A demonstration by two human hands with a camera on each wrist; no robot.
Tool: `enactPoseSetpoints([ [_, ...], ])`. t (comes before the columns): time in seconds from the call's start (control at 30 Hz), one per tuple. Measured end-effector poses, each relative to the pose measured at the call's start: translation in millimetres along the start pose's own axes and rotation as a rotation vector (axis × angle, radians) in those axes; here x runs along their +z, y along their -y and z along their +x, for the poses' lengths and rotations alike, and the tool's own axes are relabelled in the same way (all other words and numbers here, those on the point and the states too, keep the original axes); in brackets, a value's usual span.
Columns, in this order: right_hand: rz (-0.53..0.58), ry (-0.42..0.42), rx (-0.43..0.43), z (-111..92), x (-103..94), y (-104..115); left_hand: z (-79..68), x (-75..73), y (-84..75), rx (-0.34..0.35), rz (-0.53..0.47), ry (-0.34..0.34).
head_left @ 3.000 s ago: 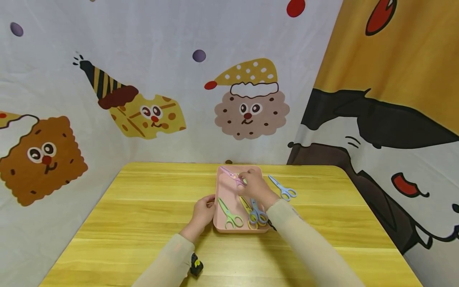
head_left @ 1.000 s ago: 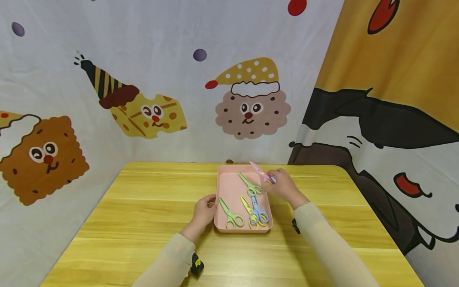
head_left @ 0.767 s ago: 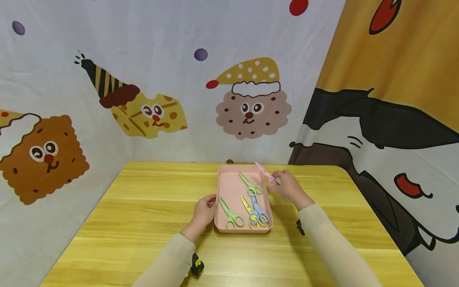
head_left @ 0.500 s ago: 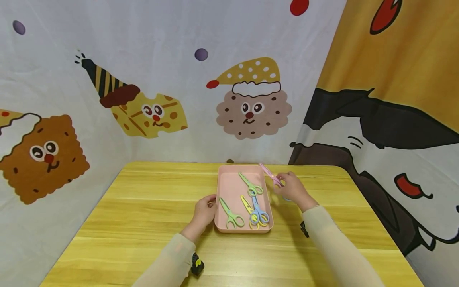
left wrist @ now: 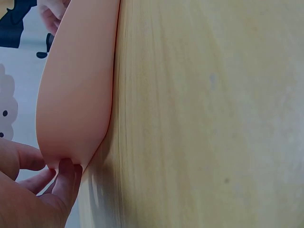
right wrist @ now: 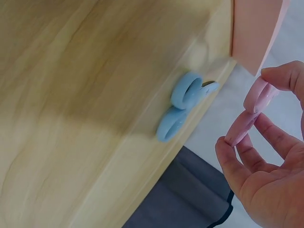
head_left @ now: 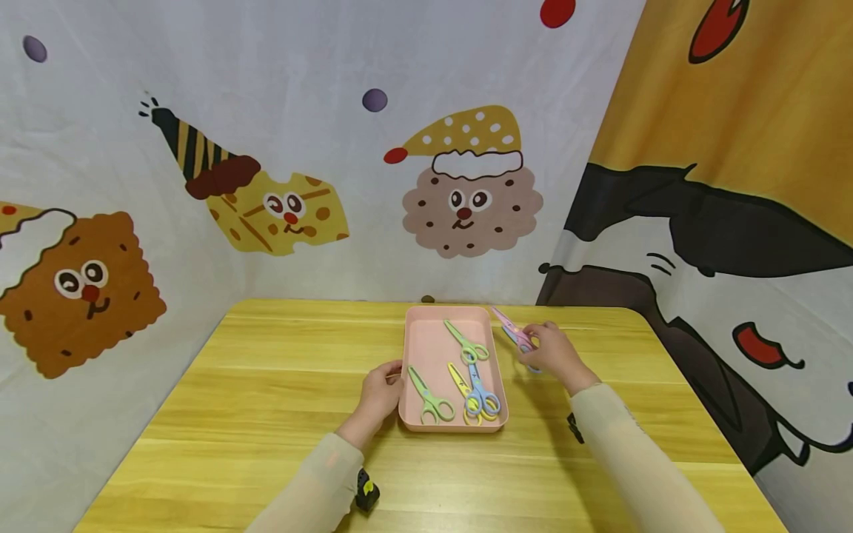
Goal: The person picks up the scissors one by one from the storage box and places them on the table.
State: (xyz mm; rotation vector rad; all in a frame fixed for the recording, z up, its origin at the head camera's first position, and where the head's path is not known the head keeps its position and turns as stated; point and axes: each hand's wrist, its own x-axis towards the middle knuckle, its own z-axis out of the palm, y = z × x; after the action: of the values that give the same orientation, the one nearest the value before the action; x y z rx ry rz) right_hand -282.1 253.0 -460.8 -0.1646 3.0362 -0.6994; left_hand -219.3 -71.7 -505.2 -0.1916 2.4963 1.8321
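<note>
My right hand (head_left: 554, 355) pinches pink scissors (head_left: 508, 323) by their finger loops, right of the pink tray (head_left: 426, 333), blades pointing away. In the head view they overlap blue scissors (head_left: 533, 369); in the right wrist view, the pink loops (right wrist: 256, 97) are held above the table, while the blue scissors (right wrist: 185, 92) lie on it. My left hand (head_left: 378, 396) grips the tray's left wall, fingers and thumb at its edge in the left wrist view. Inside the tray lie two green scissors (head_left: 464, 342) plus yellow scissors (head_left: 456, 377) partly under another blue pair (head_left: 476, 383).
The tray stands on a wooden table (head_left: 300, 355) near its far edge. Behind hangs a cloth (head_left: 300, 74) printed with cartoon figures. A black wrist device (head_left: 366, 490) sits at the left cuff.
My right hand has lifted the pink scissors from the tray, carried them right over its rim, and lowered them toward the blue scissors on the table. The left hand stays at the tray.
</note>
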Motion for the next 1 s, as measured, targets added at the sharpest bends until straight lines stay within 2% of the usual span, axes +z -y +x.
enactPoseSetpoints([
  [0.6,-0.003,0.033,0.053,-5,-5.6,-21,2.2,-1.0,1.7,0.001,0.003,0.003],
  [1.0,-0.02,-0.007,0.033,-11,-14.2,-38,2.4,0.0,3.0,-0.004,0.022,-0.003],
])
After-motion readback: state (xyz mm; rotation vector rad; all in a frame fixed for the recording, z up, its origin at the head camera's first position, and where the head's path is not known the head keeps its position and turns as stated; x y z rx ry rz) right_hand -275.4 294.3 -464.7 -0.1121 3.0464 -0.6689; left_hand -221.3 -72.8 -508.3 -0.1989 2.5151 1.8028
